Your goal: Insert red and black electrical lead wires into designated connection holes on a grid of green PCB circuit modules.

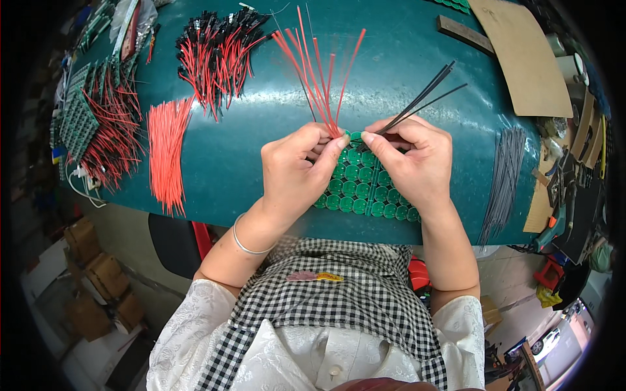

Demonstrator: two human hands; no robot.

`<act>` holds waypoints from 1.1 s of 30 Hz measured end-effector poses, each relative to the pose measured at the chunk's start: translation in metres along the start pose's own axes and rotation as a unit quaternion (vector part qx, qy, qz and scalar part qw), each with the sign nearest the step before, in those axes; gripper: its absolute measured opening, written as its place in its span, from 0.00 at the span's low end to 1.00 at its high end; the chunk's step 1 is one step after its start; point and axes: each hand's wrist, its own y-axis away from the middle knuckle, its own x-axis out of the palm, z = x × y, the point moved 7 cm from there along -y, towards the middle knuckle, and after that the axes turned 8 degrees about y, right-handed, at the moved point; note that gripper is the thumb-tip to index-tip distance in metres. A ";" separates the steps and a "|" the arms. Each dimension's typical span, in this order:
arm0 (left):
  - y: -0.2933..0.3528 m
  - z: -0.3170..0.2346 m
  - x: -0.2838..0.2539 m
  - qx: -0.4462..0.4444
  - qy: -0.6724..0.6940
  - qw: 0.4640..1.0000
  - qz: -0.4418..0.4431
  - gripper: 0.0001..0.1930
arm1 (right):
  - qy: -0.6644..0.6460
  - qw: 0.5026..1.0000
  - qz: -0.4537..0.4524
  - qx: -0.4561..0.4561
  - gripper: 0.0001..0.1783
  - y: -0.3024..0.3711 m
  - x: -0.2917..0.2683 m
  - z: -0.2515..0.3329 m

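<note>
Pinching wires over a glossy teal tabletop [241,153] in a cluttered workroom

Nearer than the sheet of round green boards [352,189] is one checked apron [332,306]. Over the sheet's far part, the left hand [297,159] has thumb and fingertips closed on several fanned red wires [333,120], too blurred to count; the right hand [420,159] pinches a few black wires [398,118], exact number unclear. Whether wire ends touch the sheet cannot be told. One straight red bundle [167,156] lies left of it, one dark grey bundle [505,176] right. Beyond it leftward are one heap of wired boards [79,124] and one pile of connector wires [218,55]; beyond it rightward, one flat piece of cardboard [521,58]. Off the table, left of the sheet, stand at least three brown boxes [107,275].
</note>
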 end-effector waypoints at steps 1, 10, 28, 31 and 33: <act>0.000 0.000 0.001 0.000 -0.002 1.000 0.003 0.03 | 0.000 1.000 -0.001 -0.001 0.04 0.000 0.000 0.000; 0.000 0.001 0.002 0.004 -0.016 1.000 0.005 0.04 | -0.043 0.996 0.074 0.018 0.11 0.000 0.018 -0.002; -0.001 -0.002 0.006 0.024 -0.062 0.998 0.019 0.03 | -0.101 0.989 0.043 0.102 0.07 0.009 -0.024 -0.021; 0.000 -0.001 0.006 0.022 -0.065 0.997 0.023 0.04 | -0.123 0.985 0.035 0.119 0.06 0.009 -0.019 -0.025; 0.000 -0.003 0.007 0.025 -0.076 0.996 0.028 0.05 | -0.125 0.984 0.031 0.121 0.06 0.009 -0.018 -0.025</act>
